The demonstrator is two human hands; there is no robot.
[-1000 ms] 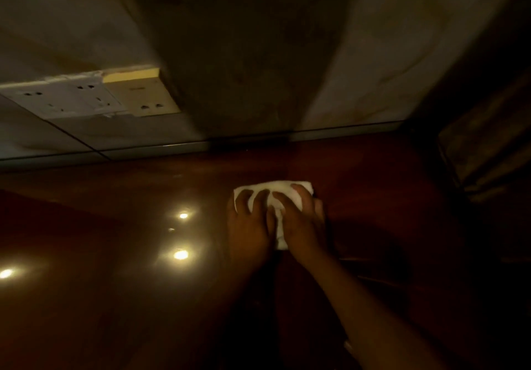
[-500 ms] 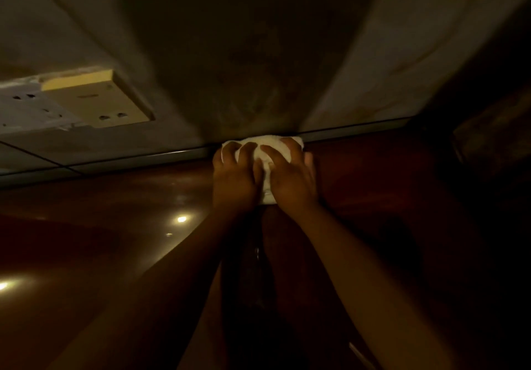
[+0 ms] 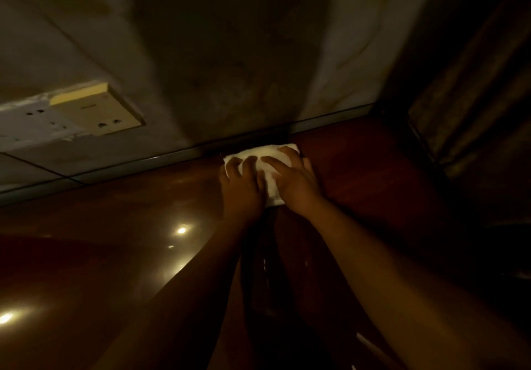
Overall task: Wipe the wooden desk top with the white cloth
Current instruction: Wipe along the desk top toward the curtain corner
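The white cloth point(image 3: 265, 154), folded into a small pad, lies on the glossy dark wooden desk top point(image 3: 115, 240) at its far edge, right against the wall. My left hand point(image 3: 241, 186) presses flat on the cloth's left half with the fingers spread. My right hand point(image 3: 293, 180) presses on its right half beside the left hand. Both arms stretch forward across the desk. Most of the cloth is hidden under my hands.
A pale wall point(image 3: 230, 53) rises behind the desk, with a metal strip point(image 3: 129, 165) along its foot. Wall sockets point(image 3: 94, 111) sit at the left. A dark curtain-like surface point(image 3: 474, 105) closes the right side. Ceiling lights reflect off the desk point(image 3: 181, 230).
Both hands pushed the cloth away from me, from the middle of the desk to the far edge at the wall, where it has stayed for the last half second.
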